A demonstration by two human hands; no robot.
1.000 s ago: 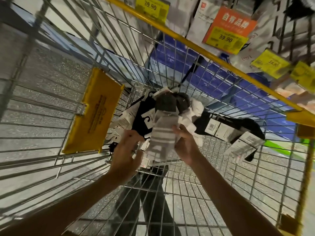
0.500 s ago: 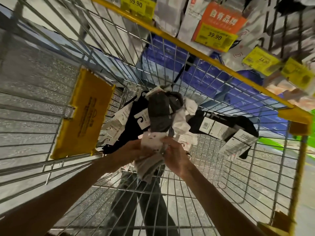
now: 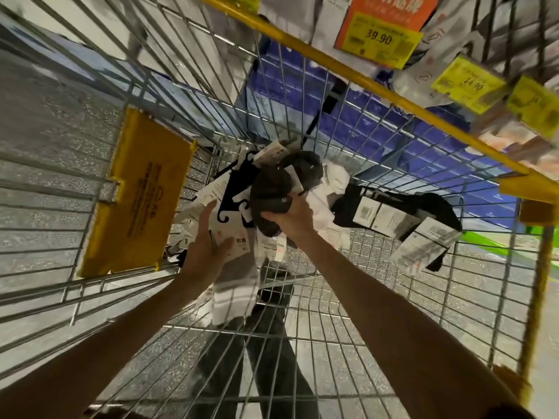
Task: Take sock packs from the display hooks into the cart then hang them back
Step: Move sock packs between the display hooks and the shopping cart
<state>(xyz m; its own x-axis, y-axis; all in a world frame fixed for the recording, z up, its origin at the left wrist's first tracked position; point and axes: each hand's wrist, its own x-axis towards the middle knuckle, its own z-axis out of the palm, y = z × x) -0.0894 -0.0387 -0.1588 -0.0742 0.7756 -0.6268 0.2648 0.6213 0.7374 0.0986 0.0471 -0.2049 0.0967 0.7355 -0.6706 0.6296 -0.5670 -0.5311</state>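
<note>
Both my arms reach down into a wire shopping cart (image 3: 348,300). My left hand (image 3: 208,246) holds a white sock pack (image 3: 233,267) by its card header, and the socks hang below my palm. My right hand (image 3: 292,217) grips a dark grey sock pack (image 3: 270,189) at the top of the pile. More sock packs lie in the cart: a white one (image 3: 331,182) behind my right hand and black ones with barcode labels (image 3: 393,216) to the right. The display (image 3: 453,34) with hanging packs is at the upper right.
A yellow plastic flap (image 3: 139,192) hangs on the cart's left wall. The cart's yellow rim (image 3: 363,83) runs across the top right. Price tags, one reading 39.90 (image 3: 378,37), hang above it. Blue boxes (image 3: 302,86) sit beyond the cart. Dark trouser legs (image 3: 272,343) show through the cart floor.
My right hand has let go of the white pack and moved up onto the dark grey pack. My left hand now holds the white pack alone. The view has tilted closer to the cart.
</note>
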